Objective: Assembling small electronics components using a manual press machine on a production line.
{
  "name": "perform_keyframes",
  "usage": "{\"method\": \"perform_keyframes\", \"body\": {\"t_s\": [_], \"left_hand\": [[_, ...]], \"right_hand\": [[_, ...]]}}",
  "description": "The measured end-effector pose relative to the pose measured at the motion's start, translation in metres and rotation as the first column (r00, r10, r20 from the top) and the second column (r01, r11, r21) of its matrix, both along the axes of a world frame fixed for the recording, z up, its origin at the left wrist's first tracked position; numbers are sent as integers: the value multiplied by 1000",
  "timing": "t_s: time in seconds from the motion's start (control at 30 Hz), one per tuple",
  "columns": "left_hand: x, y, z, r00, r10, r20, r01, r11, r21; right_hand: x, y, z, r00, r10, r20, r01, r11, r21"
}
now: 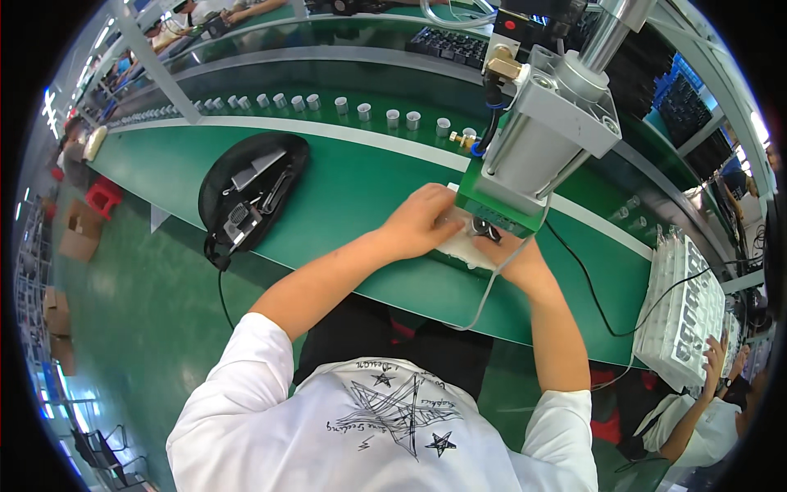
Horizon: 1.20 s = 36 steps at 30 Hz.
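Observation:
Both hands work low at the base of a pneumatic press [537, 139] with a silver cylinder and a green block. My left hand [420, 220] comes in from the left, its fingers bent and the thumb toward the press. Its fingertips, and whatever they pinch, are not clear. My right hand [516, 256] reaches under the green block, which hides most of its fingers. Close to its fingers sits a small shiny black part [485, 230], of a kind I cannot make out. A whitish base piece [464, 248] lies under and between the hands.
A black tray-like case [215, 176] with metal parts lies left on the green bench [361, 176]. Small grey-white cups [365, 111] line the conveyor behind. White trays [684, 303] are stacked at right, beside another person's hand [715, 361]. Cables [594, 299] cross the bench.

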<state>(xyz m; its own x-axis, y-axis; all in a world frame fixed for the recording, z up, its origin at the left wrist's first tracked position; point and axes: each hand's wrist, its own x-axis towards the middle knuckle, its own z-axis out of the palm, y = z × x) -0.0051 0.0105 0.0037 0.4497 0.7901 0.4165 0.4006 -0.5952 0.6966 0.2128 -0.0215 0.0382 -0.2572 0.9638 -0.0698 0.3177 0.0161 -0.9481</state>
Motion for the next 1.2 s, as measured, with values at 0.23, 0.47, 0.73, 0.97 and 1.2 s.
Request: {"method": "perform_keyframes", "body": {"t_s": [0.23, 0.47, 0.73, 0.97, 1.2], "left_hand": [[6, -11, -4, 1000, -15, 17, 13, 992, 122], [9, -4, -2, 999, -37, -17, 38, 999, 39], [-21, -23, -1, 991, 88, 104, -93, 995, 40], [-45, -35, -34, 949, 219, -227, -185, 970, 160], [-43, -39, -37, 939, 255, -233, -210, 957, 198]], "right_hand": [[-5, -20, -3, 986, -10, -167, 21, 998, 65], [-2, -7, -19, 974, -169, -150, 191, 970, 151], [59, 8, -62, 939, -338, -60, 277, 644, 714], [65, 18, -75, 863, -505, -17, 485, 817, 312], [59, 16, -74, 861, -508, 6, 480, 818, 317]]}}
